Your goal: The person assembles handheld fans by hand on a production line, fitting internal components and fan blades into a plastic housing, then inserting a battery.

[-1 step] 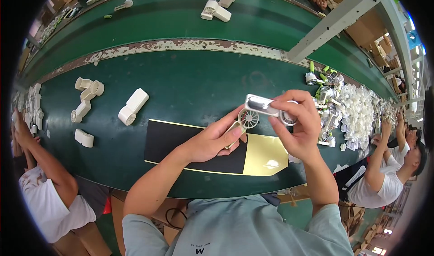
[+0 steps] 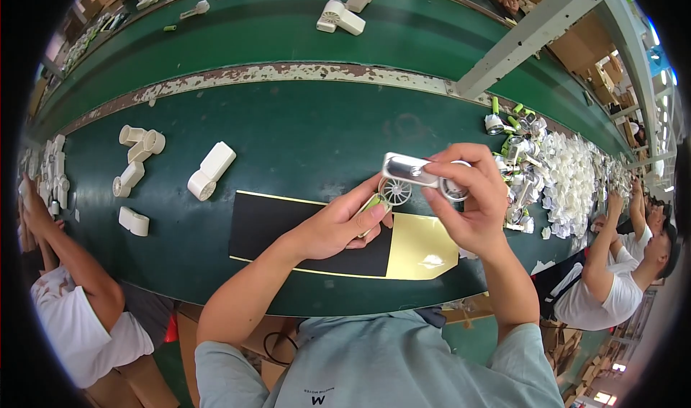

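Observation:
My left hand (image 2: 332,223) is closed around a small handheld fan body (image 2: 395,190) with a round, spoked grille. A strip of green, which looks like a battery, shows beside my left thumb. In my right hand (image 2: 471,200), thumb and fingers pinch a white shell cover (image 2: 405,169) with a shiny silver panel and a ring at its other end. The cover hangs just above the fan body, its near edge overlapping the grille in view; whether they touch I cannot tell. Beneath both hands lies a black mat (image 2: 309,239) with a glossy yellow end (image 2: 423,248).
White fan housings (image 2: 212,170) lie on the green table to the left. At the right sits a heap of white parts and green batteries (image 2: 520,149). Beyond the metal rail (image 2: 288,72), more housings (image 2: 342,18) rest on a green belt. People work at both sides.
My right hand has brought the shell cover slightly left over the fan body. More green shows by my left thumb. The housings on the far belt have shifted slightly left.

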Demonstrator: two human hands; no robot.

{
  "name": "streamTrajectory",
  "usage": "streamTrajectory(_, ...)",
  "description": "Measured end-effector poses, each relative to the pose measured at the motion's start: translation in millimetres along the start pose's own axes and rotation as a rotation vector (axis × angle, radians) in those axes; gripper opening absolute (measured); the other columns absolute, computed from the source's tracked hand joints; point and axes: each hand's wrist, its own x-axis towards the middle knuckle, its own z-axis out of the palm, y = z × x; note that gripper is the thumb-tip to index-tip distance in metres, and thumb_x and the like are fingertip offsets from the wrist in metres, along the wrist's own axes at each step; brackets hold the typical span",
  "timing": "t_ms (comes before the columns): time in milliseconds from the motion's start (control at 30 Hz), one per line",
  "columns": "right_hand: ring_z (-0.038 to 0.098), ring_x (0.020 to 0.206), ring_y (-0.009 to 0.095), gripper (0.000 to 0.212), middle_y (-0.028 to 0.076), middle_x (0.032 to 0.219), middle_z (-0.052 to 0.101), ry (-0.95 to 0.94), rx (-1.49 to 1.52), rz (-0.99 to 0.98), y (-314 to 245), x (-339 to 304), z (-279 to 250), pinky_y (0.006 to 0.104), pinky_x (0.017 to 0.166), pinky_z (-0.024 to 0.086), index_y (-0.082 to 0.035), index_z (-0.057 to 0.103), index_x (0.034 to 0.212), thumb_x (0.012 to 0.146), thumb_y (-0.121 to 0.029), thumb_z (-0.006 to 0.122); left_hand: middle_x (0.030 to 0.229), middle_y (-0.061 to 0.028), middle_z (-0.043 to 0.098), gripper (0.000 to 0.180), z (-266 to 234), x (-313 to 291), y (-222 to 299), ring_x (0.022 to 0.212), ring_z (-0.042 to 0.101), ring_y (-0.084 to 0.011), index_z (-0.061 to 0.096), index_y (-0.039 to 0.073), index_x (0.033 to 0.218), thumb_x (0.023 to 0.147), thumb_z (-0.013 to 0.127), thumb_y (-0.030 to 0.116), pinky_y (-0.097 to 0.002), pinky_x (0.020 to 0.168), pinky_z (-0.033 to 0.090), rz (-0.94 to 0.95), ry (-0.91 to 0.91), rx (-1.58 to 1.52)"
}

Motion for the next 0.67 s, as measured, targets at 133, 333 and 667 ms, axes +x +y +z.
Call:
streamTrajectory(133,0.070,0.098,0.023,0.038,0.013,0.114,0.064,-0.068,0.003,-0.031,0,3,2,0.0321,0.080,0.058,-0.004,0.075,0.115,0.079,0.007,0.080,0.111,-0.0024,0.057,0.067,-1,2,-1,0.075,0.045,-0.0061,0.014,0.016,0.169,0.114,0.045,0.036,-0.0212,0.063,0.041,-0.011,0.011,-0.016)
streamTrajectory(333,0.068,0.105,0.033,0.045,0.015,0.121,0.064,-0.017,-0.344,0.139,-10,-9,-9,0.0409,0.092,0.055,-0.003,0.068,0.128,0.084,0.005,0.074,0.107,-0.0020,0.059,0.066,-1,3,8,0.074,0.045,-0.0059,0.018,0.017,0.170,0.113,0.050,0.028,-0.0202,0.062,0.041,0.032,0.097,0.052)
streamTrajectory(667,0.068,0.089,0.019,0.018,0.014,0.105,0.072,0.204,0.105,1.309,-39,-429,-50,0.0292,0.083,0.053,-0.005,0.071,0.111,0.096,-0.015,0.070,0.105,-0.0009,0.060,0.062,-1,0,9,0.072,0.044,-0.0045,0.022,0.021,0.169,0.113,0.049,0.023,-0.0187,0.060,0.040,-0.060,0.184,0.045)
